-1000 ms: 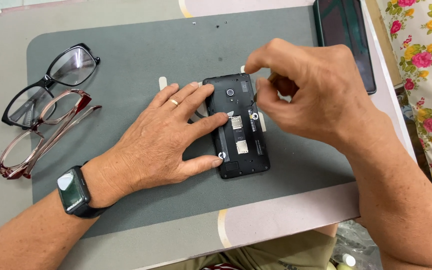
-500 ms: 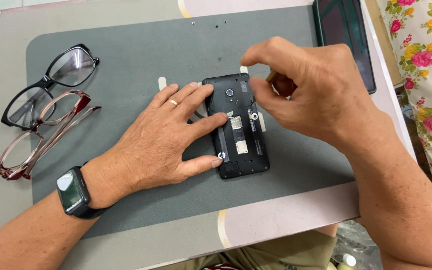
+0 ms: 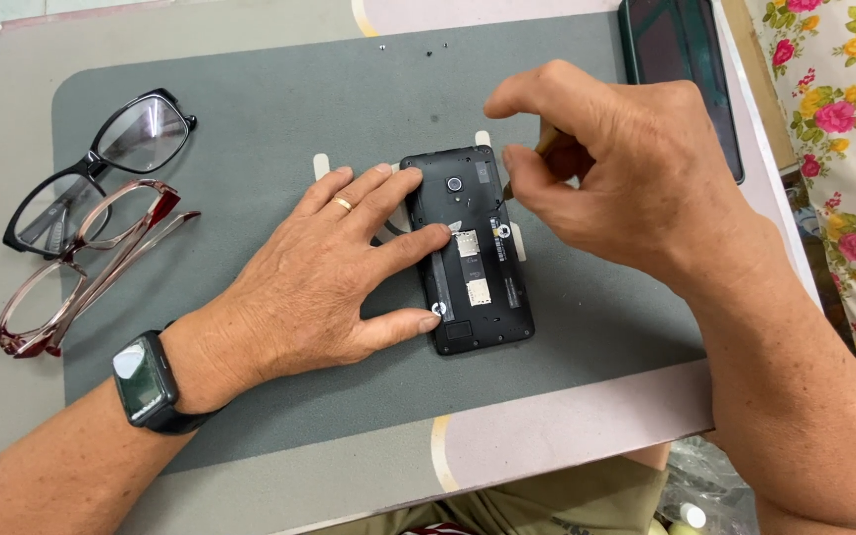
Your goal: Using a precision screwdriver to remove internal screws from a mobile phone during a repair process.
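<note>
A black phone point(image 3: 473, 253) with its back cover off lies face down on a grey work mat point(image 3: 250, 129). My left hand point(image 3: 339, 272) lies flat on the mat and presses the phone's left side, fingers spread, a ring on one finger. My right hand point(image 3: 611, 173) hovers over the phone's upper right edge, with its fingers pinched around a thin tool point(image 3: 537, 149) whose tip touches the phone's rim. Most of the tool is hidden inside the fist.
Black-framed glasses point(image 3: 101, 168) and red-framed glasses point(image 3: 81, 272) lie at the mat's left. A dark phone-like slab point(image 3: 681, 59) rests at the top right. Tiny screws point(image 3: 413, 47) sit near the mat's far edge. A flowered cloth point(image 3: 844, 129) hangs on the right.
My right hand has lifted slightly and shifted up along the phone's right edge. The left hand and the phone have stayed put.
</note>
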